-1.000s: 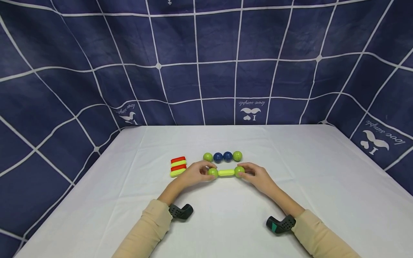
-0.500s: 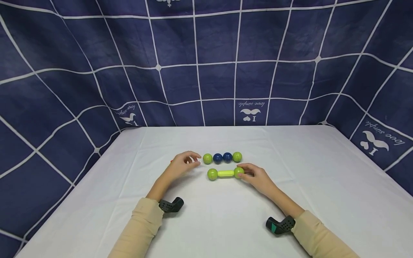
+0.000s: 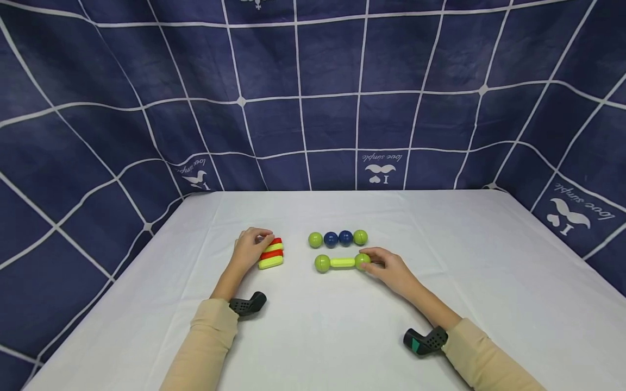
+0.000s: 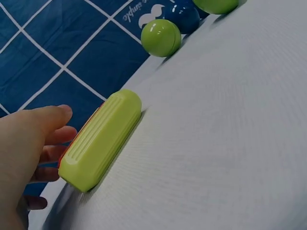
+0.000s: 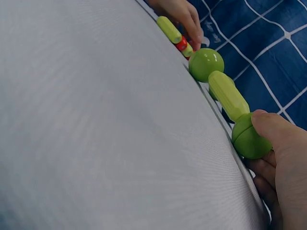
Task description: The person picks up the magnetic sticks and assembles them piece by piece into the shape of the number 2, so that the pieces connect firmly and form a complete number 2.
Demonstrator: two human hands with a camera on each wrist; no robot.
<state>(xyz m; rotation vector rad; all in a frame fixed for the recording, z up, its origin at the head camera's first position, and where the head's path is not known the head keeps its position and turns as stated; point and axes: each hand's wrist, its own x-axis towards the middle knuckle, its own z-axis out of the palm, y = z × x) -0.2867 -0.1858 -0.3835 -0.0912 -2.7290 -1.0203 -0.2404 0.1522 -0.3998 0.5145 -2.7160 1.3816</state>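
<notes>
My right hand [image 3: 391, 269] holds the green ball [image 5: 250, 136] at the right end of a dumbbell-shaped piece between thumb and fingers. A yellow-green rod [image 3: 342, 263] joins that ball to another green ball [image 3: 322, 264] on the left. At the left, my left hand [image 3: 248, 248] reaches over the far end of a set of short red and yellow-green rods lying side by side. Its fingertips are right at the farthest red rod [image 3: 277, 240], partly hidden by the hand. The nearest yellow-green rod [image 4: 101, 141] fills the middle of the left wrist view.
Behind the dumbbell piece, a row runs from a green ball [image 3: 315, 240] through two blue balls [image 3: 331, 239] to another green ball [image 3: 360, 237]. All lie on a white-covered table [image 3: 342, 336]. A dark blue checked cloth [image 3: 327, 125] hangs behind and at both sides.
My left hand has let go of the dumbbell's left ball and moved left to the rods. The right hand stays on the right ball, and the dumbbell piece has not moved.
</notes>
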